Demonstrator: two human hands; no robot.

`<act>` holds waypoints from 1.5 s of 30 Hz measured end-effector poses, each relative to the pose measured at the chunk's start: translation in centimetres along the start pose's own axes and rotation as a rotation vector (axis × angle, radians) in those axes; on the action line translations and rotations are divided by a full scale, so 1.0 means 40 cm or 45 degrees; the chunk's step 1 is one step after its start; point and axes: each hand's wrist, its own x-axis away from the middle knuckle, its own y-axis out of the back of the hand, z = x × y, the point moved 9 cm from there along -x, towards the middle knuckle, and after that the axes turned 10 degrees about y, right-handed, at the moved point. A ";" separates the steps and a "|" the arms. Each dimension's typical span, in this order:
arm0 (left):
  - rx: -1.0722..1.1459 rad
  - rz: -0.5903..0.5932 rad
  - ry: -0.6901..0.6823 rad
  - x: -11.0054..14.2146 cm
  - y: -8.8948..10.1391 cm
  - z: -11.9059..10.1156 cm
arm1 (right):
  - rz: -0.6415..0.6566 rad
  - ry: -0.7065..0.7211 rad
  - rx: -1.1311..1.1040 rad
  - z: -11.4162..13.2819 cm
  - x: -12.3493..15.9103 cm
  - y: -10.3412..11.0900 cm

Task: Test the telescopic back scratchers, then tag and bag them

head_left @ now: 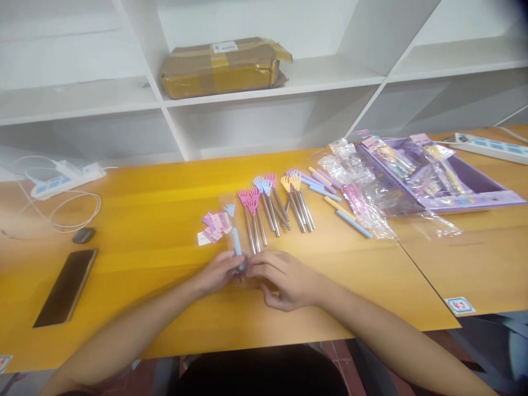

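In my left hand (pixel 223 270) is a light-blue back scratcher (pixel 236 242) inside a clear plastic bag (pixel 227 204), gripped near its handle end with the claw pointing away from me. My right hand (pixel 289 280) has its fingers curled against the near end of the bag; its exact fingertip hold is partly hidden. Just beyond lie several metal-stemmed back scratchers with pink claws (pixel 252 204), blue claws (pixel 264 185) and yellow claws (pixel 292 181). Pink and purple printed cards (pixel 215 225) are piled left of the bag.
Coloured handle tubes (pixel 324 184) and clear bags (pixel 350 170) lie right of the scratchers. A purple box (pixel 478 201) holds packaged pieces. A phone (pixel 66 287), a small dark object (pixel 83 235) and a power strip (pixel 68 180) are left. A taped parcel (pixel 223 69) sits on the shelf.
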 end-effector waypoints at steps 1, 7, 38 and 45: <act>-0.005 -0.001 -0.005 0.000 0.001 0.000 | 0.017 0.013 0.021 0.002 0.001 -0.001; -0.178 0.016 -0.085 0.001 0.003 -0.008 | 0.012 0.065 0.199 0.001 -0.002 0.006; -0.589 0.102 -0.186 0.026 -0.029 -0.008 | -0.180 -0.398 -0.138 -0.074 0.030 -0.011; -0.607 0.012 -0.098 0.017 -0.013 0.007 | -0.195 -0.535 -0.124 -0.101 0.061 -0.023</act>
